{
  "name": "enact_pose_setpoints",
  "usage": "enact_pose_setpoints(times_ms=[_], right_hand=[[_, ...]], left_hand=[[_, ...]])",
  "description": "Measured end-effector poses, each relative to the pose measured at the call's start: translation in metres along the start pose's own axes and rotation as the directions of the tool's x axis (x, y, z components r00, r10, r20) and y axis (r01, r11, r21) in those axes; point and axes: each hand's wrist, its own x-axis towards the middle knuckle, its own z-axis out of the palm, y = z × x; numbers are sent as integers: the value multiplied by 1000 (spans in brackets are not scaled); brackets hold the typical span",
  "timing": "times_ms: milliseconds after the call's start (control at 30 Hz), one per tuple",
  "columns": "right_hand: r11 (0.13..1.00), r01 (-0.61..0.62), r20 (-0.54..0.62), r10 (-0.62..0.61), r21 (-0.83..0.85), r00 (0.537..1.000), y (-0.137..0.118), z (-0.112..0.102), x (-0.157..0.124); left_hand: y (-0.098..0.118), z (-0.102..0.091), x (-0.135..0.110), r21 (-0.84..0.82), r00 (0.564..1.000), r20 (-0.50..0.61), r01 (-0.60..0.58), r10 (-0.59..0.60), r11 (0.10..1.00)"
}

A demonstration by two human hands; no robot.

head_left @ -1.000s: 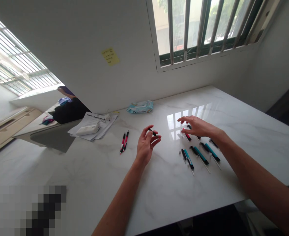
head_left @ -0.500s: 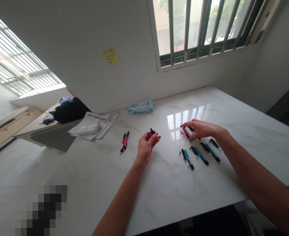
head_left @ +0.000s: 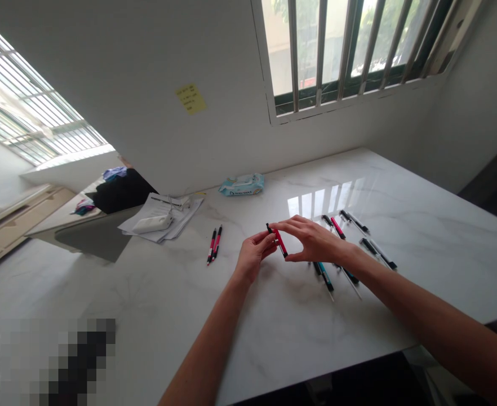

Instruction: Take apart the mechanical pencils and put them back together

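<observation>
Between the thumb and fingers of my left hand [head_left: 251, 256] is a black pen part [head_left: 269, 228], probably the clip end. My right hand [head_left: 316, 238] grips a red pen barrel [head_left: 280, 242] with a black lower end, thumb at the bottom and fingertips at the top. The two pieces are close together above the table; whether they touch I cannot tell. Under and beside my right hand lie teal pen barrels [head_left: 326, 276], partly covered by the hand and forearm. Past it are another red barrel [head_left: 337, 227] and black pen parts [head_left: 377, 254] with thin refills.
Two whole red-and-black pens [head_left: 214, 244] lie left of my left hand. A pack of wipes [head_left: 242, 185] rests by the wall, with papers [head_left: 164, 217] and a white device [head_left: 152, 223] to its left. The marble table's front edge [head_left: 316, 374] runs below my forearms.
My right hand has picked up a red barrel from the rows of parts and carried it left to my left hand. My left hand has barely moved, still holding the black part.
</observation>
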Motion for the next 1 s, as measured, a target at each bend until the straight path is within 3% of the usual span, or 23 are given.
enact_pose_setpoints(times_ms=[200, 300, 367, 500, 633, 733, 1000], right_hand=[[999, -33, 0, 33, 21, 999, 7, 2, -1], [982, -188, -57, 187, -13, 981, 25, -9, -6], [942, -331, -58, 327, -65, 943, 43, -23, -12], [859, -502, 92, 511, -102, 855, 72, -45, -25], [802, -594, 254, 587, -55, 769, 78, -46, -29], [785, -612, 301, 609, -96, 734, 73, -39, -27], [850, -524, 198, 523, -53, 829, 61, -31, -24]], left_hand=[[-2, 2, -1, 81, 999, 52, 4, -9, 997], [-1, 1, 0, 94, 999, -1, -35, 36, 995], [1, 0, 1, 90, 998, -20, -50, 52, 995], [4, -2, 0, 106, 998, -8, -60, 61, 993], [3, -2, 1, 122, 997, -6, -76, 77, 990], [1, -3, 2, 115, 996, 12, -90, 89, 989], [-1, 3, 1, 192, 991, 43, -134, 128, 972]])
